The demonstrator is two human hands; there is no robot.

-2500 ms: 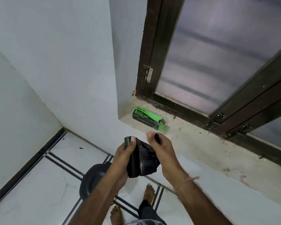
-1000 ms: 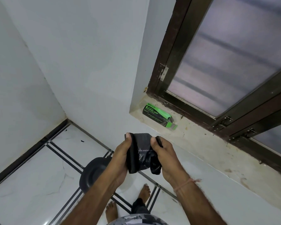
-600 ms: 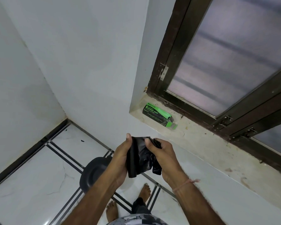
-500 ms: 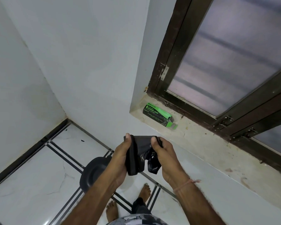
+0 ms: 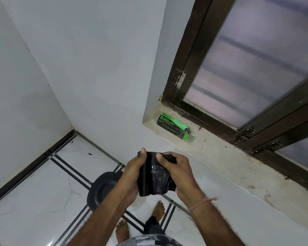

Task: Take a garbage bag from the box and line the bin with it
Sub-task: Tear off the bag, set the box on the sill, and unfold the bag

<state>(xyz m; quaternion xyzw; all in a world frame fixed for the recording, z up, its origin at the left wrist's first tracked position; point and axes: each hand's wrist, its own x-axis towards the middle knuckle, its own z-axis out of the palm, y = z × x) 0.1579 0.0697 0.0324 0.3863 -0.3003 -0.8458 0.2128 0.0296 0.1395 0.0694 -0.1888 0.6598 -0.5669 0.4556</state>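
A folded black garbage bag (image 5: 156,180) hangs between both hands at chest height. My left hand (image 5: 132,174) pinches its left folded edge with the thumb on top. My right hand (image 5: 178,173) grips the bunched upper right corner. The green and black garbage bag box (image 5: 173,125) lies on the window sill, its right end flap open, up and right of the hands. The black round bin (image 5: 102,189) stands on the floor below, partly hidden behind my left forearm.
The stained window sill (image 5: 238,162) runs along under a dark-framed frosted window (image 5: 247,68). White walls meet in a corner at the left. The white tiled floor (image 5: 34,201) has black lines. My bare feet (image 5: 158,209) stand beside the bin.
My right thumb and fingers have shifted along the bag's top edge, bunching the corner. The bag has spread a little wider between the hands. The box and bin have not moved.
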